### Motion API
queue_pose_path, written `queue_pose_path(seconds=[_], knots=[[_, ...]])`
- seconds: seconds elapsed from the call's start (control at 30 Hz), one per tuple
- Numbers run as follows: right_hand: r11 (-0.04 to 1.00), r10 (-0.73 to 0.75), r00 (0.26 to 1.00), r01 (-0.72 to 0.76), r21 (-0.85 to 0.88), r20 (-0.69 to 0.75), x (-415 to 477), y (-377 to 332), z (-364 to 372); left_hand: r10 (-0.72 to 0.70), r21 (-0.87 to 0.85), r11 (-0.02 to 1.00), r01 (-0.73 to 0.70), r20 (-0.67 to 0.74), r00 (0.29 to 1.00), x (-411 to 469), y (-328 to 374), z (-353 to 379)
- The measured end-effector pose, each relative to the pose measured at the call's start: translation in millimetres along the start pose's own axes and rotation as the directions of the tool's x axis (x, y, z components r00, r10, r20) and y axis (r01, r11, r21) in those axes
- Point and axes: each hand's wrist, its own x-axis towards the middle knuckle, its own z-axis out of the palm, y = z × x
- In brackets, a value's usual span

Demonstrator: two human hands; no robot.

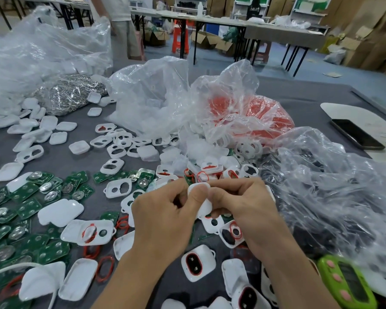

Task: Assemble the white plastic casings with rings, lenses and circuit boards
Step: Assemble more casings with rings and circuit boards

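The grey table (pixel 299 101) fills your view, with crumpled clear bags across its far half. The biggest bag (pixel 31 56) sits at the far left, with white shells showing through it. A centre bag (pixel 152 97) stands beside a bag of red rings (pixel 261 117), and a bag of dark parts (pixel 325 186) slumps at your right. A smaller bag of shiny metal pieces (pixel 69 94) lies behind the loose parts on the left.

Green circuit boards (pixel 29 206) are spread over the near left of the table, some carrying round metal discs. White casing halves (pixel 117 188) lie scattered between the boards and the bags, some with open windows. A dark phone (pixel 357 134) lies on a white board at the far right. A green handheld device (pixel 348 284) sits by your right forearm.

Your left hand (pixel 163 219) and right hand (pixel 247 208) meet above the middle of the table. Both have curled fingers, and the thumbs press side by side on the white casing (pixel 202 197) you grip between them, lifted clear of the table.

Just below your hands lies a fitted casing (pixel 197 265) with a red ring around a dark lens. Loose red rings (pixel 105 267) lie near your left forearm.
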Motion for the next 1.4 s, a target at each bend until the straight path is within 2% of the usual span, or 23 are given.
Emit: queue_pose_path(seconds=[0.17,0.33,0.4,0.53,0.6,0.67,0.8,0.9,1.0,1.07,1.17,1.4], knots=[[0.999,0.035,0.999,-0.035,0.014,-0.013,1.2,4.4,-0.1,-0.006,0.022,1.0,0.005,0.007,1.0,-0.6,-0.3,2.4],[0.981,0.164,0.977,-0.176,0.077,0.137,0.1,-0.6,-3.7,-0.12,-0.044,0.992,0.121,0.028,0.992,1.5,-3.7,6.6],[0.986,0.134,0.985,-0.143,0.083,0.107,-0.9,-2.5,-3.2,-0.128,-0.077,0.988,0.131,0.047,0.991,1.7,-5.7,7.1],[0.996,0.054,0.996,-0.048,0.073,-0.072,0.1,-1.8,1.1,-0.086,-0.048,0.995,0.093,0.133,0.987,0.8,-4.6,6.1],[0.992,0.067,0.992,-0.055,0.112,-0.11,1.0,-2.5,0.7,-0.071,-0.131,0.987,0.095,0.179,0.981,1.7,-1.9,5.5],[0.984,0.115,0.99,-0.101,0.15,-0.087,1.4,-3.3,0.7,-0.072,-0.18,0.978,0.104,0.175,0.982,1.2,-0.3,6.5],[0.971,0.169,0.984,-0.158,0.18,-0.049,2.3,1.3,13.2,-0.051,0.011,0.999,0.05,0.067,0.996,-2.4,0.5,9.3],[0.993,0.102,0.995,-0.101,0.068,-0.017,1.0,7.5,24.9,0.018,0.128,0.991,-0.03,0.093,0.995,-3.1,-2.4,8.1],[0.986,0.126,0.987,-0.113,0.125,-0.102,4.3,8.1,19.0,-0.068,-0.046,0.996,0.076,0.155,0.986,-1.4,-4.3,5.7],[0.966,0.175,0.98,-0.152,0.209,-0.097,6.1,4.9,12.3,-0.092,-0.145,0.983,0.109,0.119,0.989,2.0,-5.5,4.1],[0.955,0.191,0.98,-0.174,0.242,-0.051,5.7,1.6,7.3,-0.143,-0.282,0.944,0.17,0.114,0.983,5.7,-3.7,3.4],[0.941,0.182,0.978,-0.144,0.305,-0.098,5.5,5.1,6.8,-0.154,-0.393,0.894,0.215,0.18,0.971,6.8,-4.9,9.2]])
